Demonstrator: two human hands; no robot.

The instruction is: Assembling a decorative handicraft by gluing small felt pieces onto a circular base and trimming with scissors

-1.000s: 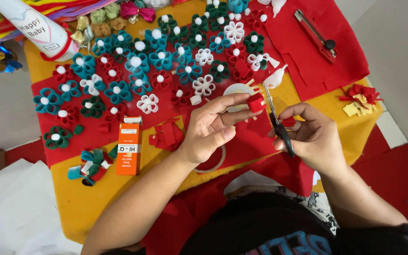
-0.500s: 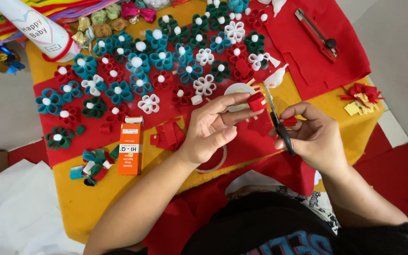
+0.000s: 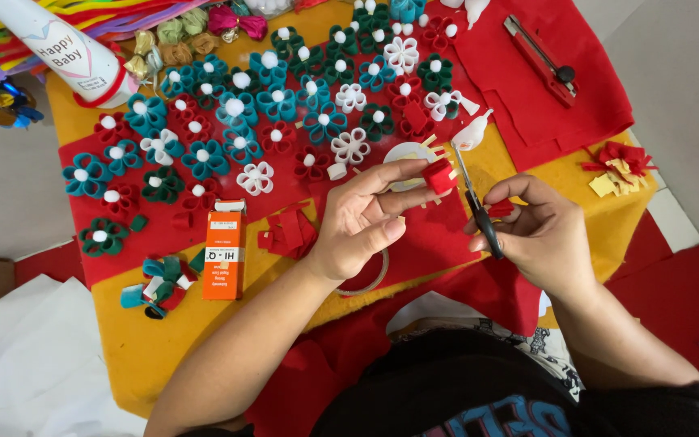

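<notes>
hands: left hand (image 3: 363, 218) pinches a small red felt piece (image 3: 440, 175) at the fingertips; right hand (image 3: 542, 233) is closed round the handles of scissors (image 3: 479, 209), blades pointing up beside the piece.
landmark: orange glue box (image 3: 224, 249), lying flat on the yellow table (image 3: 123, 340).
near box: just right of it a heap of cut red felt strips (image 3: 288, 230); left and nearer me, a few loose teal and red loops (image 3: 158, 279), unassembled.
done: beyond the box, dozens of finished felt flowers (image 3: 236, 129) in teal, red, green, white, each with a white centre.
left: my read is one flower in progress; strips suggest more to go.
far right of box: red box cutter (image 3: 540, 61), untouched.
unclear: scissor blades thin, can't tell if parted; white glue bottle (image 3: 472, 134) partly behind them; table's far edge cut off.
</notes>
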